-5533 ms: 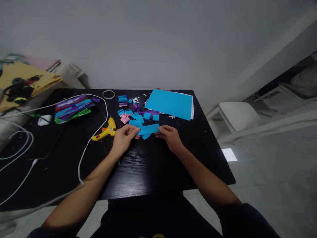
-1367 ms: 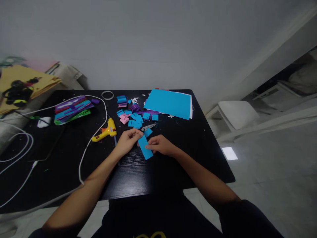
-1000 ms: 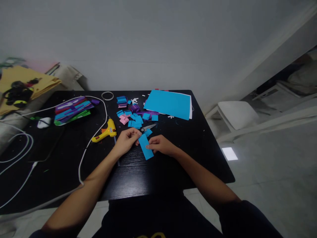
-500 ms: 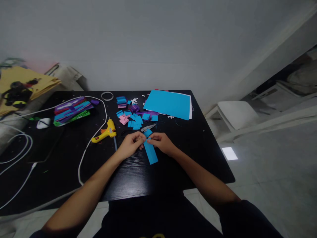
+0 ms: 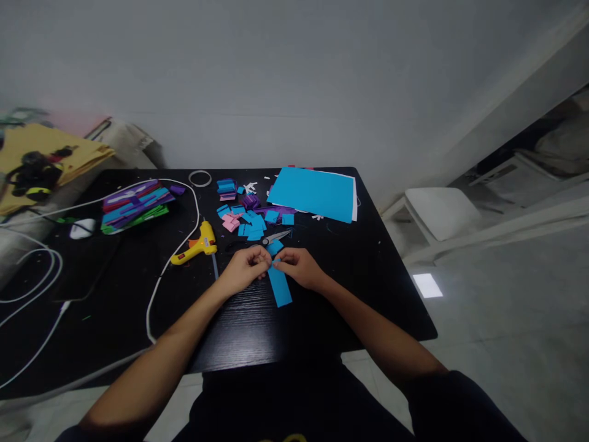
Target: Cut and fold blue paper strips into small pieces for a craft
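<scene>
A blue paper strip (image 5: 280, 288) lies lengthwise toward me on the black table (image 5: 257, 331). My left hand (image 5: 245, 270) and my right hand (image 5: 297, 269) meet at its far end, fingers pinched together on the paper. Just beyond my hands lie scissors (image 5: 274, 236) and a small blue paper square (image 5: 275, 247). A heap of folded blue, pink and purple paper pieces (image 5: 246, 215) sits behind them.
A yellow glue gun (image 5: 197, 244) with a white cable (image 5: 159, 276) lies to the left. A blue sheet (image 5: 313, 193) is at the back right, a stack of coloured paper (image 5: 133, 204) at the back left, a tape ring (image 5: 200, 178) behind. A white chair (image 5: 437, 215) stands right of the table.
The strip was held crosswise with both hands, then turned lengthwise toward me. Both hands have since come together pinching its far end, and the scissors now show behind them.
</scene>
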The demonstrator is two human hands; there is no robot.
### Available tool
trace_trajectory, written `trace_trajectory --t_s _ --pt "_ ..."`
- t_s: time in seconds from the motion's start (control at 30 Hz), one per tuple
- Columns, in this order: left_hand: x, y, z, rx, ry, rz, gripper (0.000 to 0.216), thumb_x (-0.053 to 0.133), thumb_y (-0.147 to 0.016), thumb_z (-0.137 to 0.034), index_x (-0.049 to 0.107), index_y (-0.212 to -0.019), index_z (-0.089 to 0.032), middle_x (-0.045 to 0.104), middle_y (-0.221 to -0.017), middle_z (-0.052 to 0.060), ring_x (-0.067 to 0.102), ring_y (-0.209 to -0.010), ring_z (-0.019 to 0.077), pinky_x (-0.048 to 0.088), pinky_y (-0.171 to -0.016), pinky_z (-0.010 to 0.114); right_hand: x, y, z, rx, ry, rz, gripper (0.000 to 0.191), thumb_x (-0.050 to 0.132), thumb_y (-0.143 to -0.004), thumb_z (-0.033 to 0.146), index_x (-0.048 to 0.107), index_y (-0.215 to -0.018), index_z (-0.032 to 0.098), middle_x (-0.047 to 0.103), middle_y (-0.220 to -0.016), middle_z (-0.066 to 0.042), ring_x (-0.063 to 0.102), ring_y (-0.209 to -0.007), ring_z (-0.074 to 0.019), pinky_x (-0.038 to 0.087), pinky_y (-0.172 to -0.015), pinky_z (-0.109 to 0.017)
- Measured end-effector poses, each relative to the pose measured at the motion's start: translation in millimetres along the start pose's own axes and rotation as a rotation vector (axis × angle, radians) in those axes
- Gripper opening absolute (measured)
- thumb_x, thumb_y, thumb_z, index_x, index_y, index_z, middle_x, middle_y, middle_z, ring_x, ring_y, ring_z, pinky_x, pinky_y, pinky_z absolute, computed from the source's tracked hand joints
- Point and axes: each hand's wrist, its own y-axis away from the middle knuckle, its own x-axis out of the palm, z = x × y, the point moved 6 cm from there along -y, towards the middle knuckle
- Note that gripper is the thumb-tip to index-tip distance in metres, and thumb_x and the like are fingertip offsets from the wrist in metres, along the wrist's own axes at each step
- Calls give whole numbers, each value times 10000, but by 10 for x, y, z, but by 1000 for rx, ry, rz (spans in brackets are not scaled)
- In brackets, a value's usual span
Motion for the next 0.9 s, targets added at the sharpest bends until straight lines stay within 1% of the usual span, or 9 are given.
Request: trace_trajectory --t_s 0.13,0.27,0.37,0.5,0.6,0.73,0.9 --pt "-9 -1 -8 -2 4 2 117 678 -767 -267 636 -781 -158 593 -582 -39 578 -506 108 462 -533 221 28 10 18 8 -21 -7 257 773 -747 423 710 -800 180 716 -748 -8 633 -683 -166 473 -677 -283" --pt "-34 -7 -8 -12 8 13 109 669 -758 -255 635 -783 -155 596 -583 -40 579 -506 105 470 -539 221 19 4 16 22 -42 -16 258 780 -728 417 709 -788 176 708 -727 -6 624 -663 -163 467 -662 -283" --pt "-97 -20 7 -21 -4 1 108 659 -746 -252 633 -780 -153 611 -607 -31 584 -513 105 478 -541 223 -81 -19 25 21 -41 -70 246 772 -721 402 707 -777 171 679 -693 7 597 -640 -148 448 -639 -271" --pt "-185 -34 14 -12 17 -54 138 666 -762 -283 628 -793 -154 625 -647 -18 595 -533 111 485 -539 226 -216 -42 36 34 -59 -163 240 757 -721 399 695 -767 172 659 -671 18 573 -618 -130 441 -625 -261" --pt "-170 -26 -13 27 25 -77 179 667 -813 -334 632 -817 -159 635 -674 -7 609 -567 122 501 -564 237 -158 -42 27 46 -79 -130 262 773 -715 419 694 -770 176 677 -695 9 599 -639 -141 465 -626 -265" --pt "-77 -2 -28 64 -37 -19 200 646 -868 -365 645 -857 -165 616 -644 -11 618 -598 142 509 -599 252 -13 -18 2 69 -113 -44 296 801 -709 441 699 -782 174 696 -698 2 638 -650 -154 510 -624 -272" --pt "-48 9 -3 80 -113 48 120 620 -851 -282 637 -804 -173 591 -637 -28 577 -582 126 463 -596 238 3 -4 9 87 -129 18 280 803 -710 415 705 -802 169 709 -728 -4 673 -699 -159 568 -647 -282"
